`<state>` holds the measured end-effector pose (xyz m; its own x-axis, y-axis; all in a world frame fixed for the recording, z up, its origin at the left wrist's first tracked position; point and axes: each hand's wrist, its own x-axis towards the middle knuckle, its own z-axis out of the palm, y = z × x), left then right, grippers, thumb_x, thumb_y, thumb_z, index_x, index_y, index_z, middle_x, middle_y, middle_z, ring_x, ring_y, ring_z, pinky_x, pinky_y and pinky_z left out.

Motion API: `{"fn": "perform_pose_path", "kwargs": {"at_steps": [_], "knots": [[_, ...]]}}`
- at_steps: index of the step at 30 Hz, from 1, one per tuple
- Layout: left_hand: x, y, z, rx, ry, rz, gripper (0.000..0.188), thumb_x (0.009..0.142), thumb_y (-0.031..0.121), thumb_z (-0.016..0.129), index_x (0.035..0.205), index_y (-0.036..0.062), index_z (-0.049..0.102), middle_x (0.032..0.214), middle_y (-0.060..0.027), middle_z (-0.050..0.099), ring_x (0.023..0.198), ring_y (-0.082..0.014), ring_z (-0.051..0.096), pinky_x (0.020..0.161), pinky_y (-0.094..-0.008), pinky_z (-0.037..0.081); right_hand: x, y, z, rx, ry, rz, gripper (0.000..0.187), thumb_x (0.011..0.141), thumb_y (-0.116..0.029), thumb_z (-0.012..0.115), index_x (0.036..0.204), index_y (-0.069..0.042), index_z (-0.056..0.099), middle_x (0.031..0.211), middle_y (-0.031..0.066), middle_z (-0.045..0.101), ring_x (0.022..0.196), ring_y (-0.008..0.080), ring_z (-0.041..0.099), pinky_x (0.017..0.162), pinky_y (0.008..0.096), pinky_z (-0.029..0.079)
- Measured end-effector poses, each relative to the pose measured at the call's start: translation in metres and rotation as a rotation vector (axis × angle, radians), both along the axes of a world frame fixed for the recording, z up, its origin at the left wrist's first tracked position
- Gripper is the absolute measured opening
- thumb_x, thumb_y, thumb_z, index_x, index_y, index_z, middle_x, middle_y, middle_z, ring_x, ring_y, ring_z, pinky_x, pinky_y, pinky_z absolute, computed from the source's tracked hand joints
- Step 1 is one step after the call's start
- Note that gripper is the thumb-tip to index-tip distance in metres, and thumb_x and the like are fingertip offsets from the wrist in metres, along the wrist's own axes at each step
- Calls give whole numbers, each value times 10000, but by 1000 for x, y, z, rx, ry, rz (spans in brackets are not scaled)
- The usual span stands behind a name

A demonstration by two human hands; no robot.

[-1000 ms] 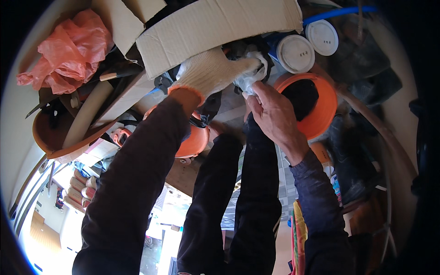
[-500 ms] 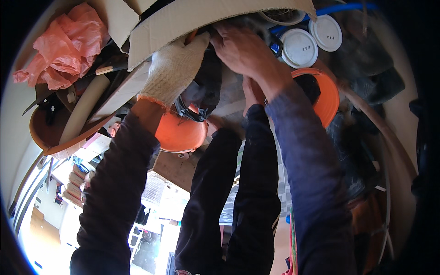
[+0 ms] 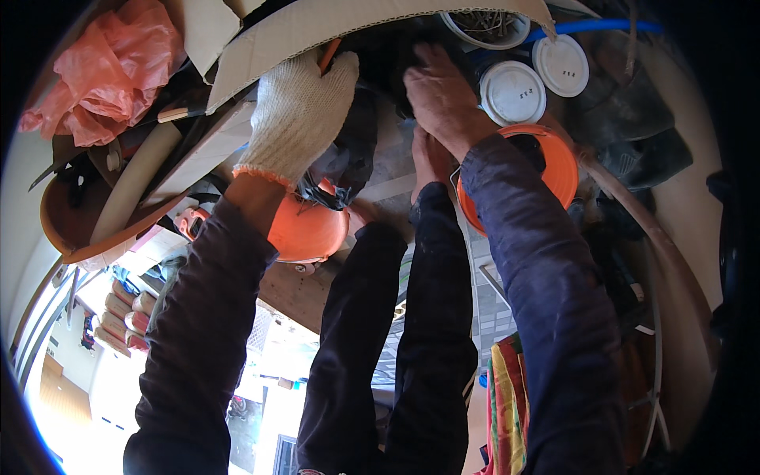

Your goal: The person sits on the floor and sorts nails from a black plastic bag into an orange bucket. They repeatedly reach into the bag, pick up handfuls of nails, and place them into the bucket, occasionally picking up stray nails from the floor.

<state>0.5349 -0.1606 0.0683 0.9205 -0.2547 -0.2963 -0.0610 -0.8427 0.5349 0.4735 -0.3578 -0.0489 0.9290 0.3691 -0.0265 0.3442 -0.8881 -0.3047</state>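
Note:
My left hand (image 3: 305, 111) wears a white knit glove with an orange cuff and is closed beside the cardboard edge. A thin orange stick-like thing (image 3: 329, 54) juts up between its thumb and fingers; its lower part is hidden. My right hand (image 3: 445, 99) is bare, its fingers curled at a dark, shadowed mass. What they hold, if anything, cannot be made out. Below my gloved hand hangs crumpled black plastic (image 3: 348, 154), partly over an orange bucket (image 3: 309, 231). Beneath my right wrist stands another orange bucket (image 3: 564, 170) with something black inside.
A curved cardboard flap (image 3: 372, 17) arches over the work. Two white round lids (image 3: 513, 93) and a tub of thin metal pieces (image 3: 492, 38) lie at the far right. To the left are a crumpled red plastic bag (image 3: 119, 67) and a brown container (image 3: 59, 229) holding tools.
My right hand has moved right, away from my gloved left hand, and the two are now apart. More of the orange stick-like thing and the tub of metal pieces shows.

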Motion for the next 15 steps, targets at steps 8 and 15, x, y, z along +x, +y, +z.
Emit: {"fn": "perform_pose_path", "kwargs": {"at_steps": [8, 15], "knots": [[-8, -6, 5, -113, -163, -11, 287, 969, 226, 628, 1109, -5, 723, 990, -261, 717, 919, -470, 689, 802, -503, 556, 28, -2, 10, -218, 705, 473, 349, 920, -129, 566, 1229, -46, 706, 1196, 185, 733, 1106, 356, 710, 980, 474, 568], [-5, -2, 3, -77, -40, -3, 316, 990, 259, 635, 1170, 15, 726, 1084, -237, 729, 1017, -431, 698, 906, -448, 545, 19, -13, -19, -106, 526, 109, 311, 921, -167, 618, 1211, -72, 674, 1144, 274, 696, 1117, 360, 704, 919, 464, 585]]}}
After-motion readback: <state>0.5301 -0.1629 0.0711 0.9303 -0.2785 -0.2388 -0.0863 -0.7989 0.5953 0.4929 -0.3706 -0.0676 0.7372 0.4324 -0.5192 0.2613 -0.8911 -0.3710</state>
